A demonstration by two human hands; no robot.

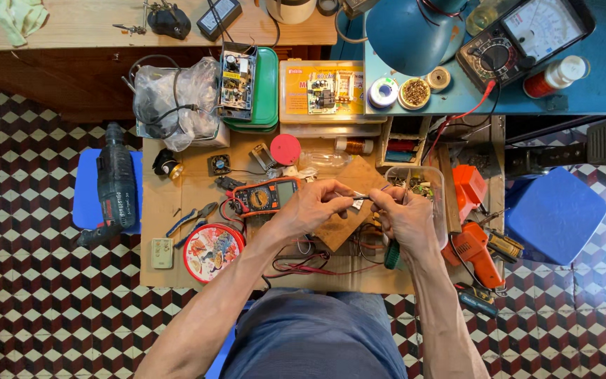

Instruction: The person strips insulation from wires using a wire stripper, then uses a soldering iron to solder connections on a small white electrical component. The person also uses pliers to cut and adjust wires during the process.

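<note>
My left hand (311,205) and my right hand (402,214) meet over a small wooden board (351,184) on the cardboard-covered work surface. Together they pinch a tiny metal part (359,201) with a thin pin sticking out between the fingertips. Just left of my left hand lies an orange digital multimeter (266,196), its red and black leads (317,267) trailing under my wrists. A clear plastic box of small components (426,184) stands right behind my right hand.
A round red tin lid (210,250), blue pliers (192,219) and a small remote (162,253) lie at left. Orange tools (477,249) sit at right. A power drill (116,184) rests on a blue stool; an analog meter (524,35) and lamp (409,31) stand behind.
</note>
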